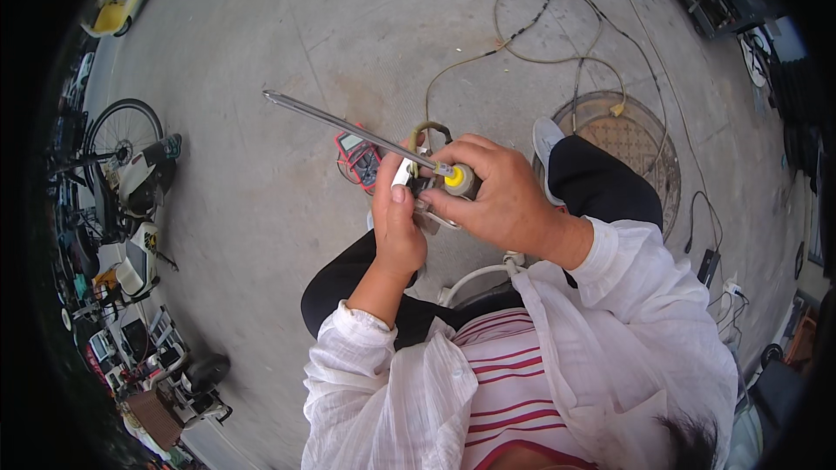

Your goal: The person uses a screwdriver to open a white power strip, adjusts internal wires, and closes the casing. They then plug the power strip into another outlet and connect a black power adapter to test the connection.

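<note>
In front of me, my left hand [399, 231] is wrapped round a small fitting with a white part [403, 174]; its kind is partly hidden by my fingers. A thick olive cable [426, 126] bends up from that fitting. My right hand [505, 196] grips a long screwdriver [344, 126] by its yellow and grey handle, and its thumb lies close to the fitting. The screwdriver's metal shaft crosses above my left hand and points to the far left, its tip free of anything. Below the shaft, a red multimeter [359, 157] rests on the ground.
A loop of extension cord [501, 39] with a yellow plug [617, 110] lies ahead, partly over a round manhole cover [640, 126]. Parked bikes and scooters [135, 191] line the left. A power strip [709, 267] is on the right. White tubing [479, 273] curves near my lap.
</note>
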`<state>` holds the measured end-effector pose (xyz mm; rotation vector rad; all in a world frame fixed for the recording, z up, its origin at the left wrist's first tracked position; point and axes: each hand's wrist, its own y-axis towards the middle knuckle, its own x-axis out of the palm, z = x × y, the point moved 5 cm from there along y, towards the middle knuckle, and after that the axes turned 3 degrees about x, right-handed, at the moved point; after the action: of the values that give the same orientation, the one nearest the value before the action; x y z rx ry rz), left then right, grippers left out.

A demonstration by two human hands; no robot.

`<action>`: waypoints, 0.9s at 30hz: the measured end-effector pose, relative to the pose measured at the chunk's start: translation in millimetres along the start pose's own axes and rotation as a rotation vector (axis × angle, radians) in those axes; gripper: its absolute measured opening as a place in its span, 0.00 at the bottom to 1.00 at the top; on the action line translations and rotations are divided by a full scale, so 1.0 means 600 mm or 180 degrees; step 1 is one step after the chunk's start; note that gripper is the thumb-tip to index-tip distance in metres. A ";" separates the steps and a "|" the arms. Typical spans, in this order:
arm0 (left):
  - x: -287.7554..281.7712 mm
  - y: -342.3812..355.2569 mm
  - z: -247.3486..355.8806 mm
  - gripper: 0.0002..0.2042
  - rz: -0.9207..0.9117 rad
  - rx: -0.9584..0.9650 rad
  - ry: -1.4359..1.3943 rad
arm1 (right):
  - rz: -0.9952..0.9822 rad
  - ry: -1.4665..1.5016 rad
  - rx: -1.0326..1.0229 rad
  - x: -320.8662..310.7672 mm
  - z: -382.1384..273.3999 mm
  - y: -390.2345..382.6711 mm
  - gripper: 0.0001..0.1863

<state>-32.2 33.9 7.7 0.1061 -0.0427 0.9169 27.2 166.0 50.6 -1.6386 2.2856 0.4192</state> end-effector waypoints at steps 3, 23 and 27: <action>0.001 0.000 0.000 0.38 -0.0009 -0.0014 -0.0003 | 0.0009 0.0028 -0.0047 0.001 0.004 0.001 0.14; 0.005 -0.003 -0.002 0.37 0.0057 0.0067 0.0043 | 0.0138 0.0128 -0.0302 0.002 -0.007 -0.003 0.15; 0.004 -0.003 -0.008 0.38 0.0233 0.0199 0.0143 | 0.0426 0.0320 -0.0249 0.008 -0.008 -0.004 0.15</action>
<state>-29.5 35.6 3.1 0.1428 0.0241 0.9936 27.6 159.4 52.8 -1.5816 2.4924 0.4725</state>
